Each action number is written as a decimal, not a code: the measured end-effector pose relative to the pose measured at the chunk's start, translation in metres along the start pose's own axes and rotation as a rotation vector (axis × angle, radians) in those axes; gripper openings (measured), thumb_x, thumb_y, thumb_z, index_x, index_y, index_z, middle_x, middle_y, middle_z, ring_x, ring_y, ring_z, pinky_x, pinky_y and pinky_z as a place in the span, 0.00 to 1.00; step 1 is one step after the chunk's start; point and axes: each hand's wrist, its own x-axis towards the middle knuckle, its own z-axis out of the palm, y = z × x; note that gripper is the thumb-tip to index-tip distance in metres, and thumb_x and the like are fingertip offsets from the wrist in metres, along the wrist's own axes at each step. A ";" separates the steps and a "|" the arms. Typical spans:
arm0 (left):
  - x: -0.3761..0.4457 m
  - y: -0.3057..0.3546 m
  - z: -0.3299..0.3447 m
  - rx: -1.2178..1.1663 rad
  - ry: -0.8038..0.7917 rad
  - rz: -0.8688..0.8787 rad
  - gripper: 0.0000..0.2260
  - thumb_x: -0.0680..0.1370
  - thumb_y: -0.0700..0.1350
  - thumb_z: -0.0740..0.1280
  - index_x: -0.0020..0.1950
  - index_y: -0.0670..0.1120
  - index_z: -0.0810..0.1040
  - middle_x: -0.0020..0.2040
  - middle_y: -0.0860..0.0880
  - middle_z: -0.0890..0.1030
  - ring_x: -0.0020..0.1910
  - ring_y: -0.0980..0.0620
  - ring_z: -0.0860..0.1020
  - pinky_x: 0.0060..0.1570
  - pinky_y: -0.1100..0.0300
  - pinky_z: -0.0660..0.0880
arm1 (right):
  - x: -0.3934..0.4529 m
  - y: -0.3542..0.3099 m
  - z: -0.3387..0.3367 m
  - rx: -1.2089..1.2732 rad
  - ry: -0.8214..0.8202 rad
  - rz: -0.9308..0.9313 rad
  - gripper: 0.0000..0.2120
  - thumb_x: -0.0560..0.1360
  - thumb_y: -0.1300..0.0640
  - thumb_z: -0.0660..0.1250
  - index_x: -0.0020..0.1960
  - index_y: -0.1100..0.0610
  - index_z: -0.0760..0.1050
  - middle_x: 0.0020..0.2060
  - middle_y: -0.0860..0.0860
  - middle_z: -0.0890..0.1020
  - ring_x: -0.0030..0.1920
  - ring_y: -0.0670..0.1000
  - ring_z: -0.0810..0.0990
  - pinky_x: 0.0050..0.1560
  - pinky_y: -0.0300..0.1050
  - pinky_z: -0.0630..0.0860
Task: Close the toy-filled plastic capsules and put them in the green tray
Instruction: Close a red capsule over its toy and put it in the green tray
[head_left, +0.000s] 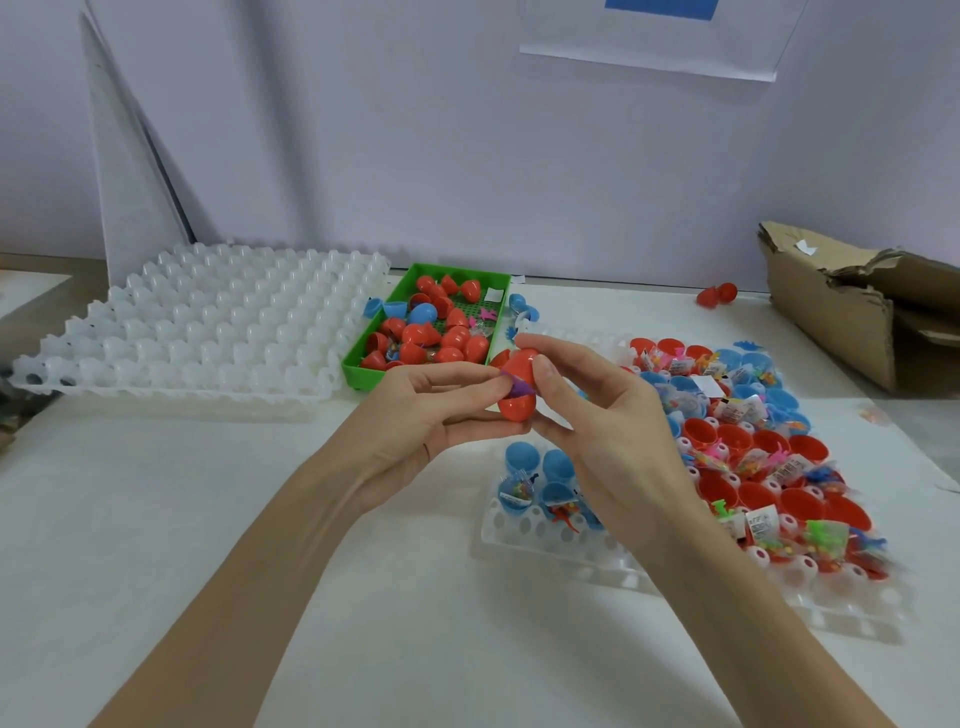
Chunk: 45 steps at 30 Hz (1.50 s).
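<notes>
Left hand (431, 410) and right hand (597, 410) both pinching one red capsule (517, 387), raised above the white table (260, 545); left fingers curled under and beside it, right thumb and fingertips pressed on its upper half. Glossy, egg-shaped hard plastic, with a purple toy bit (519, 389) poking out of the seam between the two halves, so not fully closed. Just behind: green tray (358, 371), rectangular, rigid plastic, holding many red capsules and one blue. Under the right forearm: translucent white holder tray (545, 535) with round sockets, filled with open red and blue capsule halves (737, 436) stuffed with small toys in crinkly clear bags; white printed labels on the bags, print too small to read. At left: empty dimpled white tray (208, 322). At far right: torn brown cardboard box (841, 322)
</notes>
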 end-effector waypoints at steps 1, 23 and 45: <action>0.000 -0.001 0.000 -0.005 0.001 -0.007 0.11 0.73 0.43 0.76 0.54 0.41 0.88 0.55 0.38 0.87 0.55 0.40 0.86 0.53 0.56 0.83 | 0.000 0.000 0.000 -0.003 -0.010 -0.002 0.11 0.76 0.54 0.70 0.57 0.52 0.85 0.53 0.46 0.87 0.55 0.48 0.86 0.50 0.40 0.83; -0.001 -0.010 0.018 0.512 0.229 0.381 0.14 0.78 0.38 0.75 0.63 0.45 0.85 0.50 0.51 0.89 0.51 0.54 0.87 0.54 0.62 0.82 | -0.001 0.000 0.001 -0.161 0.143 -0.096 0.08 0.78 0.56 0.72 0.57 0.50 0.83 0.51 0.44 0.87 0.54 0.46 0.86 0.56 0.42 0.82; 0.000 -0.010 0.008 0.090 0.204 0.190 0.09 0.75 0.34 0.75 0.55 0.36 0.84 0.53 0.40 0.87 0.55 0.43 0.87 0.57 0.53 0.83 | 0.000 0.001 0.002 -0.458 0.061 -0.272 0.10 0.77 0.59 0.73 0.55 0.47 0.83 0.49 0.38 0.85 0.53 0.38 0.83 0.49 0.29 0.78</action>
